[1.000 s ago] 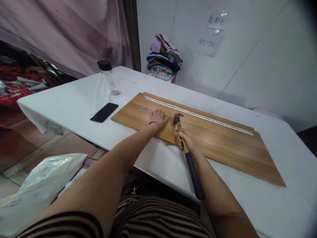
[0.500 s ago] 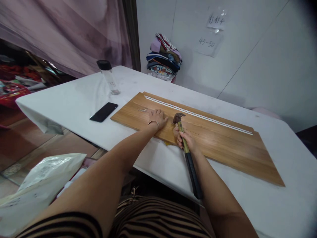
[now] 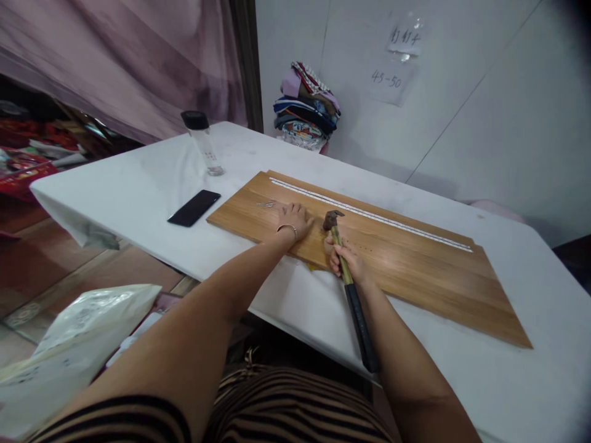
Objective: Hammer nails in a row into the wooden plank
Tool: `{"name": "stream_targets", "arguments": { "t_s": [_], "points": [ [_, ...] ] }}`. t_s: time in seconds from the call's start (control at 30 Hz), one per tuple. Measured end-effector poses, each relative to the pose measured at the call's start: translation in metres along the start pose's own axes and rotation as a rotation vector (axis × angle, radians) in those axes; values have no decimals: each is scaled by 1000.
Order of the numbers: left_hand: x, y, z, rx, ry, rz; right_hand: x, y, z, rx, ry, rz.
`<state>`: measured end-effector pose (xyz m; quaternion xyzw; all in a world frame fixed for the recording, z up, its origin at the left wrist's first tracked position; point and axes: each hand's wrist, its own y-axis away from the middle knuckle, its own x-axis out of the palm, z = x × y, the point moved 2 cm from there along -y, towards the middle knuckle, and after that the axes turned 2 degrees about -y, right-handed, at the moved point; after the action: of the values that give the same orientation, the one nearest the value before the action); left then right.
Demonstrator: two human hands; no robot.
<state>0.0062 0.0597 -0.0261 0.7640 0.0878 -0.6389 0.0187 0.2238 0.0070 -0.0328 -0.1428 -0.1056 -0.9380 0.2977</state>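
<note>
A long wooden board (image 3: 429, 277) lies on the white-covered table. My left hand (image 3: 294, 220), a thin bracelet at its wrist, rests flat on the board with the fingers spread. Just left of it lie several loose nails (image 3: 266, 204). In my right hand (image 3: 347, 258) is a claw hammer (image 3: 354, 307), gripped high on the handle, close below the head. The rusty hammer head is low over the board, right of my left hand; whether it touches the wood I cannot tell. Small dark marks run in a short row right of the hammer.
White measuring strips (image 3: 369, 212) run along the board's far side. A black phone (image 3: 194, 208) and a clear bottle with a black lid (image 3: 203, 143) stand left on the table (image 3: 249, 147). Folded clothes (image 3: 307, 107) are piled by the wall; a plastic bag (image 3: 78, 344) is at lower left.
</note>
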Motion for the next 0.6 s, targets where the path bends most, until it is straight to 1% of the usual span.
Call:
{"name": "stream_targets", "arguments": {
  "t_s": [0.13, 0.4, 0.6],
  "points": [
    [-1, 1, -1, 0, 1, 7, 2, 1, 2, -16, -1, 14],
    [-6, 3, -3, -3, 10, 8, 1, 1, 1, -3, -6, 8],
    [-6, 3, -3, -13, 23, 15, 1, 1, 0, -20, -20, -8]
  ]
}}
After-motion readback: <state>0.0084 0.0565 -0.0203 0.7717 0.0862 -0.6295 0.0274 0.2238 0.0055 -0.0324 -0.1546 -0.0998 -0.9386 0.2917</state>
